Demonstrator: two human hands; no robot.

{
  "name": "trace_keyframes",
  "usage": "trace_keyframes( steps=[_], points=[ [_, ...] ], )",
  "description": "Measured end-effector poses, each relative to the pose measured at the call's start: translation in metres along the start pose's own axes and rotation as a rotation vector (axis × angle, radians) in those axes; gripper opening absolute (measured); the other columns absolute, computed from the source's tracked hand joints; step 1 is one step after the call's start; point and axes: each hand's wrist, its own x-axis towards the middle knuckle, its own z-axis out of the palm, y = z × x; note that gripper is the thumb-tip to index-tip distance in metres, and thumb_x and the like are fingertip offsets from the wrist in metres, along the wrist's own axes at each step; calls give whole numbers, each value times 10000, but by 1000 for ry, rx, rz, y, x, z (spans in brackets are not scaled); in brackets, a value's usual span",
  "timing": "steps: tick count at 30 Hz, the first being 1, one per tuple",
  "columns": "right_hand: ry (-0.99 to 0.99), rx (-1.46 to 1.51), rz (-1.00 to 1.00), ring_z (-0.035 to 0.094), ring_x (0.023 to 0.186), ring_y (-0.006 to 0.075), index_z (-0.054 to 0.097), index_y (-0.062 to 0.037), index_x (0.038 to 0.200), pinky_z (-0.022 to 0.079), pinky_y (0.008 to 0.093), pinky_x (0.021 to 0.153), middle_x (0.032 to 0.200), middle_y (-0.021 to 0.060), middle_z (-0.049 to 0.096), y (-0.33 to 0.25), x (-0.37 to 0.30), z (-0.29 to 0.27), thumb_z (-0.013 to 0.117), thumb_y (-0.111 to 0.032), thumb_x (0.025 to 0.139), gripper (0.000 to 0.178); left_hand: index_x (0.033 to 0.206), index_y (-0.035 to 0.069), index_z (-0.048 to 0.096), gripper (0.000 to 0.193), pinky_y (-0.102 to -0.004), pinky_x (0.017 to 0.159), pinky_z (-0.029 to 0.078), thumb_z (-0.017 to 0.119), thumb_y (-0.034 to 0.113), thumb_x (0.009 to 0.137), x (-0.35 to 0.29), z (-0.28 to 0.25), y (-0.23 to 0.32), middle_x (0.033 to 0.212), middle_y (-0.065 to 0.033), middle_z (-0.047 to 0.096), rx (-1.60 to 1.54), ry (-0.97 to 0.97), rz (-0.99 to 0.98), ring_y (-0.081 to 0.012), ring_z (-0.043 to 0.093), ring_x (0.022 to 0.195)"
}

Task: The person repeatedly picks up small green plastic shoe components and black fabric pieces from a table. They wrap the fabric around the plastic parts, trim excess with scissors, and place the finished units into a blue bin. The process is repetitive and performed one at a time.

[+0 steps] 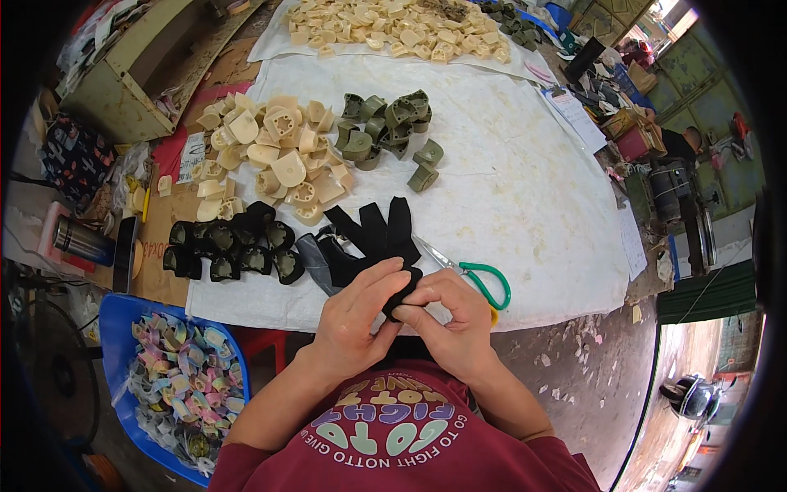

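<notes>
At the table's near edge, my left hand (pixel 359 318) and my right hand (pixel 452 310) grip a small black piece (pixel 403 293) between them; it looks like a cup wrapped in black cloth. The fingertips of both are pinched on it and partly hide it. Just beyond lie flat black cloth pieces (pixel 375 231), spread like a fan. Scissors with green handles (pixel 497 289) rest by my right hand, blades toward the cloth. To the left stand several black-covered cup-shaped pieces (pixel 238 244), open sides facing me. A dark translucent strip (pixel 315 261) lies beside them.
Beige moulded plastic pieces (pixel 287 156) and olive-green ones (pixel 389 123) are heaped on the white sheet (pixel 525 197). More beige pieces (pixel 402 29) cover the far end. A blue bin (pixel 115 328) of colourful scraps stands left, near a steel flask (pixel 82 242). Papers (pixel 578 119) lie right.
</notes>
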Motion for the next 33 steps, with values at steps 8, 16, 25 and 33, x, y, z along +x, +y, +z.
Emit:
trace_keyframes(
  steps=[8,16,25,33],
  points=[
    [-40,103,154,574,796,122,592,-58,1075,455,273,764,805,16,574,0,7,0,727,-51,769,334,1240,30,531,626,-333,868,515,728,-89,658,-11,11,-2,1218,-178,540,-248,65,-256,-273,594,1088],
    [-71,231,210,568,811,97,505,-64,1237,443,263,822,823,-4,584,4,1,-5,695,2,779,500,1275,22,551,485,-265,837,510,624,-116,817,-16,4,-7,1244,-99,505,-924,79,-462,-147,572,1029],
    [-250,414,99,580,994,148,599,-52,1185,443,282,901,1089,78,586,21,14,-13,724,-44,792,413,1225,-2,594,406,-203,738,493,664,-53,829,-25,3,-7,1109,-82,605,-1189,85,-494,-74,569,818],
    [-227,386,55,586,1026,160,668,-47,1109,470,289,871,1113,88,625,21,12,-13,722,-61,807,308,1231,6,595,377,-196,739,474,652,-13,859,-26,4,-8,1104,-79,635,-1317,125,-607,-82,590,898]
  ],
)
